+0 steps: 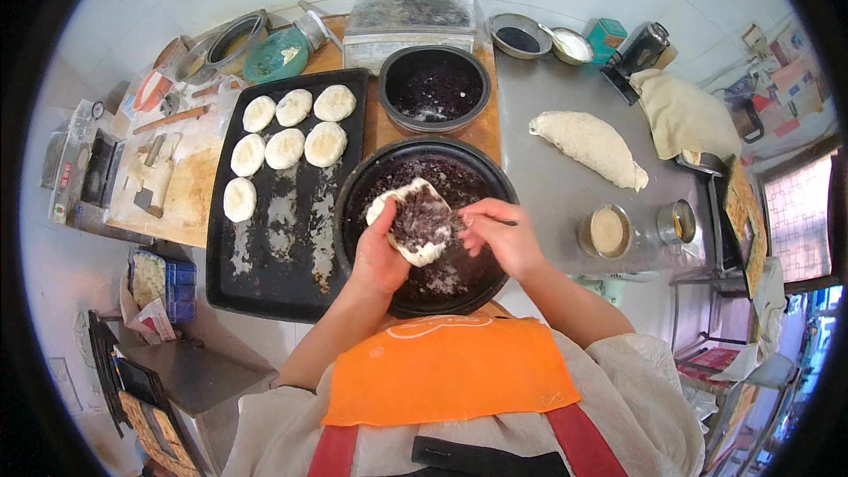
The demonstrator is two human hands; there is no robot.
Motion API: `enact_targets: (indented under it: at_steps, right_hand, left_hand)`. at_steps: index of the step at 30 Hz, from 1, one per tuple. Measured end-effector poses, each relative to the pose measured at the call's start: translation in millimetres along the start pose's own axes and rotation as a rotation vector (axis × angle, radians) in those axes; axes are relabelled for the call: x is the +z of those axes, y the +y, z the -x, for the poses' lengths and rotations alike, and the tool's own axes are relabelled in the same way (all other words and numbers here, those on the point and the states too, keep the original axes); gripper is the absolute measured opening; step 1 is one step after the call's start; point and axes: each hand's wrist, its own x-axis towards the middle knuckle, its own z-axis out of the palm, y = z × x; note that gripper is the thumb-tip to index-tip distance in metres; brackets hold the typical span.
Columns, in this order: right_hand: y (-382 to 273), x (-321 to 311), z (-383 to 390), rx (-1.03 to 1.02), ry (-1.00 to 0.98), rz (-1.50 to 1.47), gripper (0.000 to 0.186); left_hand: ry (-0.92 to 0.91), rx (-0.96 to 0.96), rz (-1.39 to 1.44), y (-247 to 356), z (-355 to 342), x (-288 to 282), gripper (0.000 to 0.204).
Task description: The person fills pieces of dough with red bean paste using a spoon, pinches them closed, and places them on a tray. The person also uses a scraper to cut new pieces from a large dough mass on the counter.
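Note:
Above a wide black bowl (505, 184) of dark crumbly filling, my left hand (380, 258) holds a flattened piece of white dough (427, 253). Dark filling (419, 219) is spread over its middle. My right hand (502, 234) is at the dough's right edge, fingers closed round a thin tool; only a short dark handle end (510, 223) shows, and its working end is hidden. Left of the bowl, several round, flat dough cakes (325, 144) lie on a black baking tray (265, 278). Behind the bowl stands a dark pot (437, 84) with more dark filling.
A large dough lump (590, 146) rests on the metal counter (552, 199) at right, with a round tin (606, 230) nearer me. A scale (409, 13) stands at the back. At left are a floury board (190, 172), a scraper (148, 201) and a teal bowl (276, 55).

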Motion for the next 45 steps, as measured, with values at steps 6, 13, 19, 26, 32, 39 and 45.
enact_targets:
  at_steps: [6, 13, 19, 26, 32, 39, 45]
  right_hand:
    - [-10.4, -18.7, 7.9, -0.509, 0.096, 0.807, 0.017]
    - [-10.3, 19.6, -12.7, -0.376, -0.289, 0.775, 0.089]
    - [6.8, 40.4, -19.6, -0.510, -0.102, 0.339, 0.051]
    - [-52.9, 37.9, -10.2, -0.351, -0.074, 0.879, 0.049]
    - [-23.9, 29.7, -27.8, -0.123, -0.203, 0.241, 0.028]
    - [-20.2, 48.1, -4.8, -0.988, -0.226, 1.090, 0.035]
    - [-55.7, 26.3, -28.1, -0.428, -0.509, 0.754, 0.042]
  left_hand:
    - [-0.060, 0.121, 0.044, 29.3, 4.5, 1.8, 0.049]
    - [-0.207, 0.075, 0.171, 16.8, 14.6, 23.3, 0.053]
    - [-0.153, 0.078, -0.027, 14.7, 9.9, 11.9, 0.044]
    - [-0.120, 0.025, -0.448, 23.8, 24.5, 5.1, 0.038]
    - [-0.075, -0.144, -0.441, 27.0, 16.1, 8.7, 0.051]
    - [-0.017, -0.144, -0.491, 26.0, 7.2, 6.0, 0.050]
    - [-0.247, -0.352, -0.577, 40.9, 1.9, 22.1, 0.059]
